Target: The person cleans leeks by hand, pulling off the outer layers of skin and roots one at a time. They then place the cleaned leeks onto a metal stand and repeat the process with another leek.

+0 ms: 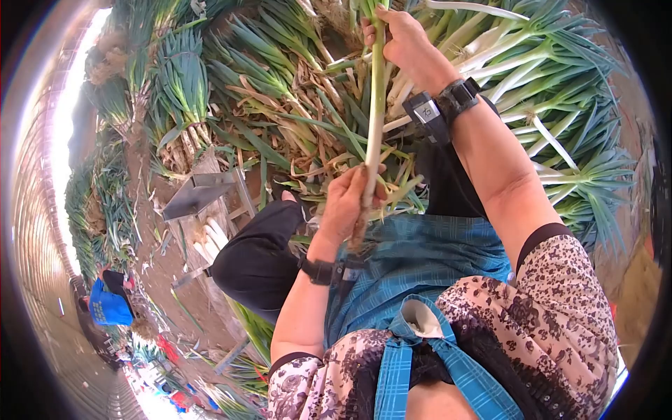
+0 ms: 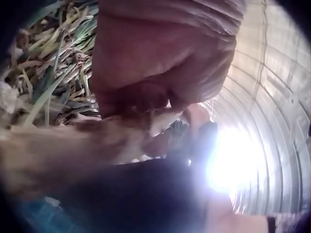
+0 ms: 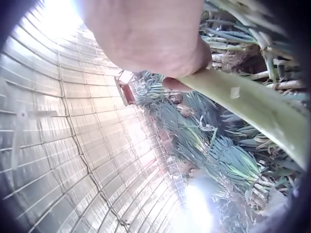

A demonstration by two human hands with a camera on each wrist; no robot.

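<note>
- Working on one long onion (image 1: 376,119) held between both hands, with roots (image 1: 358,234) by the blue apron (image 1: 420,245) and green end pointing away
- Gripped round pale lower shaft by left hand (image 1: 348,199), with fingers curled shut on it
- Gripped round greener upper shaft by right hand (image 1: 409,45), also closed; can't tell how hard in either case
- Probably at cleaning stage: anchor firmly with right, strip with left
- Catch only loose skin, pull along the shaft, never across, or risk snapping
- Ease off squeezing to avoid bruising
- Keep dirty roots off the pale onions (image 1: 511,77) alongside
</note>
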